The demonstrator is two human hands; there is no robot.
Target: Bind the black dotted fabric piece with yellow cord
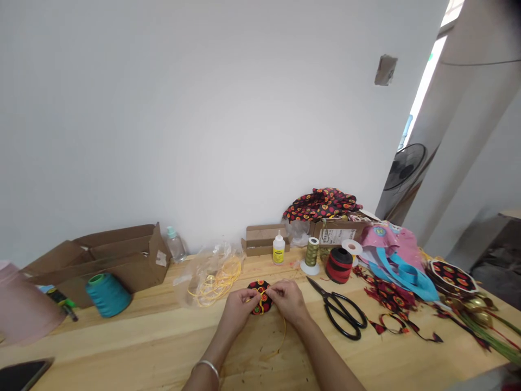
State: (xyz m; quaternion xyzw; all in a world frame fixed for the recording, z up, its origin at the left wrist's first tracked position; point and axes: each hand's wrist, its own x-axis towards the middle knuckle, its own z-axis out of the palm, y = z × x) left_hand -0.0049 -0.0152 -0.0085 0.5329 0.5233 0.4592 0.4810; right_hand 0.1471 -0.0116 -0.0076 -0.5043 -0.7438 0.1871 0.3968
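Note:
Between my two hands lies a small round piece of black fabric (260,284) patterned with red and yellow. A thin yellow cord (284,332) crosses it, and one end trails down onto the wood on the right. My left hand (241,305) pinches the cord over the fabric's left side. From the right, my right hand (290,300) pinches the same cord, its fingertips close to the left ones. Whether a knot is there is too small to tell. To the right of my right hand rest black-handled scissors (341,308), blades partly apart.
A plastic bag with yellow cord (222,274) and a glue bottle (278,248) stand beyond my hands. At left are a teal thread cone (107,295), a cardboard box (122,266) and a pink container (28,304). Thread spools (339,265), fabric scraps (391,293) and ribbon (407,274) crowd the right.

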